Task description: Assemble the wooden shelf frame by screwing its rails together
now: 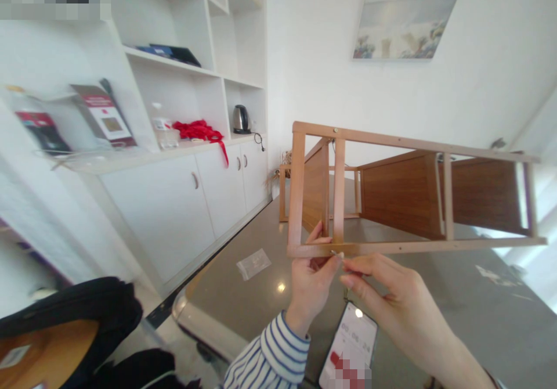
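A wooden shelf unit (383, 246), with slatted-looking side rails and brown panels, lies on its side across the table. My left hand (311, 287) is closed around its near lower rail, fingers behind and thumb in front. Right beside that thumb, my right hand (391, 296) pinches a tiny pale piece (340, 255) against the rail, close to a small metal fitting. The piece is too small to name. Below the hands a phone (350, 342) with a timer on its screen rests on the table.
The grey table (261, 308) carries a clear plastic bag (253, 264) with small parts on the left and another small packet (491, 274) on the right. A black chair (78, 319) stands at lower left. White cabinets (161, 215) line the wall, holding a kettle (241, 119) and red ribbon (200, 130).
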A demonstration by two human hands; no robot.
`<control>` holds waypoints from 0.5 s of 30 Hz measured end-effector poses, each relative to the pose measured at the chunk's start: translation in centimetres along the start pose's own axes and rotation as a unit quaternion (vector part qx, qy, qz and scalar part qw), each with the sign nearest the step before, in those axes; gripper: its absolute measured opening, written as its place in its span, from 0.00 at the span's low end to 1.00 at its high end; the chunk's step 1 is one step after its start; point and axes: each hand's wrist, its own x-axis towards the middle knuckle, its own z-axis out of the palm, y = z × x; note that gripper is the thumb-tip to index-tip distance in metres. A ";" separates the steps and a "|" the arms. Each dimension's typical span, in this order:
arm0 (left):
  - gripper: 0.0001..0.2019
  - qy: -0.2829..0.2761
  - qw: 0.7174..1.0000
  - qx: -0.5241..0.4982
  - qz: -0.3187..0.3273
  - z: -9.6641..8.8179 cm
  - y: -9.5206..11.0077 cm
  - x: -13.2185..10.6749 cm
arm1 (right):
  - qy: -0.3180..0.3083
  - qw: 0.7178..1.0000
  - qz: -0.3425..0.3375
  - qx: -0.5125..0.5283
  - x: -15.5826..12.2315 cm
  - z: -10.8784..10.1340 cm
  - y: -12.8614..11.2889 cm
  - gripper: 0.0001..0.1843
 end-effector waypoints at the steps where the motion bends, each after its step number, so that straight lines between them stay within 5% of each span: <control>1: 0.15 0.000 1.000 -0.006 -0.003 0.0 0.0 0.0 | 0.009 1.000 0.007 0.003 0.0 0.2 -0.1 0.06; 10: 0.18 0.008 1.000 -0.016 -0.024 0.2 0.6 0.0 | 0.075 0.978 0.133 0.141 0.3 2.4 -0.5 0.11; 15: 0.18 0.007 1.000 -0.012 -0.020 0.2 0.7 0.0 | 0.080 0.993 0.043 0.081 -0.1 2.5 0.3 0.07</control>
